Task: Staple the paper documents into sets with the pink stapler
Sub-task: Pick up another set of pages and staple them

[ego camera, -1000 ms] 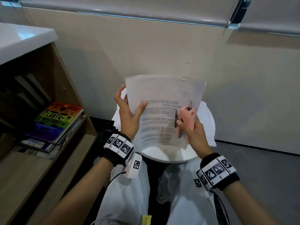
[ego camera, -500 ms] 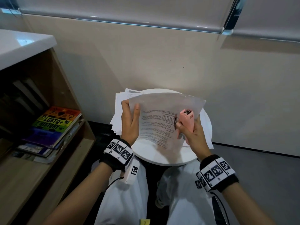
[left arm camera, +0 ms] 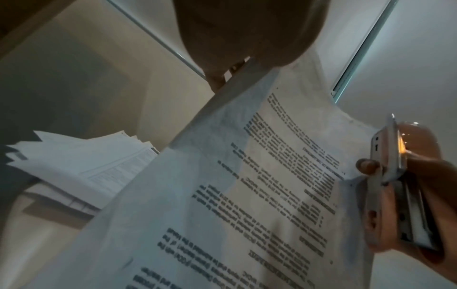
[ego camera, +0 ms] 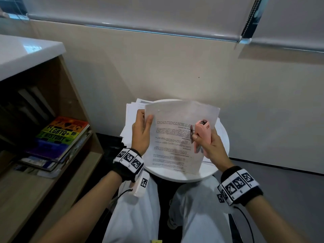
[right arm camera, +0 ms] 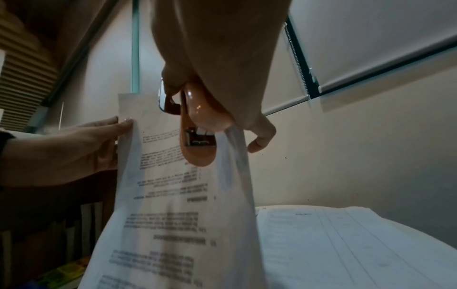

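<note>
A set of printed sheets (ego camera: 175, 137) is held upright above the round white table (ego camera: 192, 175). My left hand (ego camera: 143, 123) grips its left edge, thumb on the front and fingers behind. My right hand (ego camera: 205, 142) is curled round the pink stapler (ego camera: 202, 131) at the sheets' right edge, nose pointing up. In the left wrist view the sheets (left arm camera: 247, 176) run up to the stapler (left arm camera: 385, 176) beside my right thumb. In the right wrist view the stapler (right arm camera: 197, 127) sits against the sheets (right arm camera: 178, 195); whether the edge lies inside its mouth is unclear.
A loose pile of papers (ego camera: 131, 116) lies on the table's left side and more sheets (right arm camera: 346, 244) on its right. A wooden shelf (ego camera: 84, 155) with a rainbow-covered book (ego camera: 61, 135) stands at the left. A wall rises right behind the table. My knees are under its near rim.
The held sheets and both hands have come down closer to the table. My left thumb has drawn in along the left edge. The stapler stays at the right edge.
</note>
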Motion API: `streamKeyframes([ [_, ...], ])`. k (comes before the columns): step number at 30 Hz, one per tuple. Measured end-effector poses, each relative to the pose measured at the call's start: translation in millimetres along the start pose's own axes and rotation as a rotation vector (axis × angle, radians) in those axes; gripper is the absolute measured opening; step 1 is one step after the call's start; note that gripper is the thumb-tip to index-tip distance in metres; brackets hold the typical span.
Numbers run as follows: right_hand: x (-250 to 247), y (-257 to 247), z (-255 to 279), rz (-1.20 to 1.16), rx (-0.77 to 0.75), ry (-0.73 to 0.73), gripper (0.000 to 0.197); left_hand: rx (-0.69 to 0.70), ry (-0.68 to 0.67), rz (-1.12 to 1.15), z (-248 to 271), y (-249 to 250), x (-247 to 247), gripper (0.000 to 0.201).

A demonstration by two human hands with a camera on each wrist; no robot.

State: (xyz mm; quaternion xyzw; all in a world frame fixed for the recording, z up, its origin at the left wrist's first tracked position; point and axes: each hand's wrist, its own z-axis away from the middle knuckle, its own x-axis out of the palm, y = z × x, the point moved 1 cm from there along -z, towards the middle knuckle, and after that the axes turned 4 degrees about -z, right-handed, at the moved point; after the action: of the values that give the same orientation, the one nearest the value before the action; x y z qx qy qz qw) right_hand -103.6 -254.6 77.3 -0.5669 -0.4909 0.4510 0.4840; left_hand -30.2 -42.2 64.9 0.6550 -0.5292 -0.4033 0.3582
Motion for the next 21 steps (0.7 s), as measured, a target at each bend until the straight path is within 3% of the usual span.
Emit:
streamKeyframes([
  [4, -2, -17, -14, -0.1, -0.093, 0.201, 0.055, 0.009, 0.041, -0.075, -2, 9, -1, 0.011],
  [9, 18, -97, -39, -0.322, -0.329, 0.394, 0.058, 0.001, 0.053, -0.068, -3, 14, 0, 0.017],
  [13, 70, -130, -67, -0.454, -0.289, 0.433, 0.033, -0.003, 0.056, -0.057, 9, 20, 9, 0.021],
  [16, 106, -129, -80, -0.366, -0.19, 0.444, 0.013, 0.003, 0.056, -0.04, 17, 22, 13, 0.025],
  [21, 129, -100, -91, -0.046, -0.187, 0.501, 0.024, 0.031, 0.087, -0.063, 21, 25, 8, 0.027],
])
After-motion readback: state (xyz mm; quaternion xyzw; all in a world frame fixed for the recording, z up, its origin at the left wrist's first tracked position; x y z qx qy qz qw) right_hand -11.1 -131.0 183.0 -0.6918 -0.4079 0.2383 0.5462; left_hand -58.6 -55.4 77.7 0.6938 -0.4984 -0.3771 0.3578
